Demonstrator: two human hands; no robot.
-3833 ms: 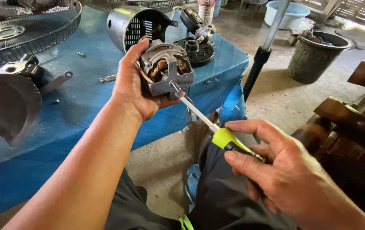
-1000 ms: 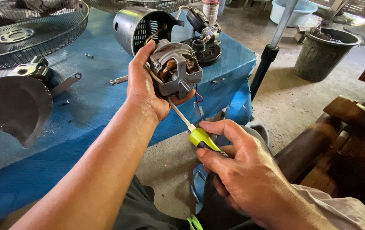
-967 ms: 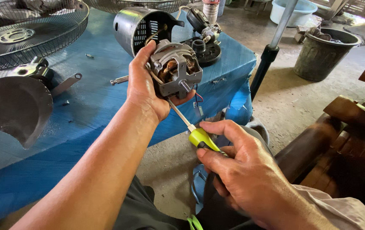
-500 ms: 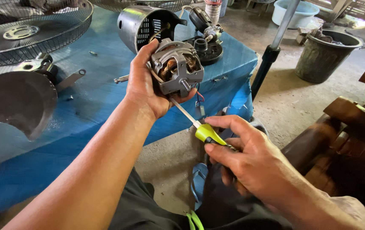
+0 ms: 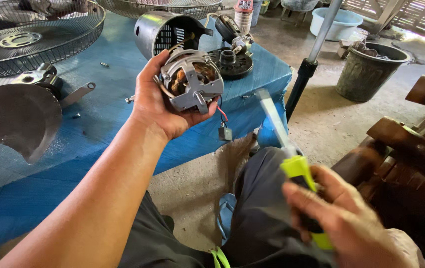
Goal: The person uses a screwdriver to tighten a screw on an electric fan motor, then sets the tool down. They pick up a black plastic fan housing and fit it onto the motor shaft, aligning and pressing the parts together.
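My left hand point(image 5: 159, 104) grips a grey fan motor point(image 5: 191, 79) above the front edge of the blue table, its shaft pointing toward me and copper windings showing. A red and black wire with a small black part point(image 5: 224, 132) dangles from the motor. My right hand point(image 5: 344, 218) is low at the right, closed around a screwdriver point(image 5: 299, 171) with a yellow-green and black handle. Its blurred metal shaft points up and left, well apart from the motor.
The blue table point(image 5: 38, 168) carries a wire fan guard point(image 5: 29, 39), a dark metal fan blade point(image 5: 9, 119), a grey motor housing point(image 5: 165, 32) and a black round base part point(image 5: 230, 62). A pole point(image 5: 312, 59), a dark bucket point(image 5: 369, 69), a blue basin point(image 5: 334, 22) and wooden furniture point(image 5: 411, 139) stand at right.
My right hand has pulled the screwdriver out of the motor and down to the right. The left hand has turned the motor slightly, its shaft now bare.
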